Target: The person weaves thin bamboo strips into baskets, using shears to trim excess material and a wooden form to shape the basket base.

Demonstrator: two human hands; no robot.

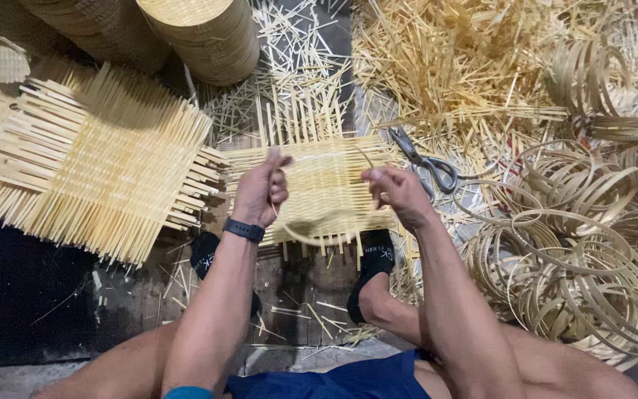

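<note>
A woven bamboo mat [326,185] lies on the floor between my feet in black socks. A thin bent bamboo strip [311,238] curves in a loop across the mat from one hand to the other. My left hand [261,192] is closed on one end of it above the mat's left edge. My right hand [396,193] pinches the other end over the mat's right edge. A black band sits on my left wrist.
A stack of finished woven mats [83,159] lies at left. Stacked round baskets [201,33] stand at the top. Scissors [426,161] lie right of the mat. Bamboo hoops [577,251] pile at right, loose strips [467,59] behind.
</note>
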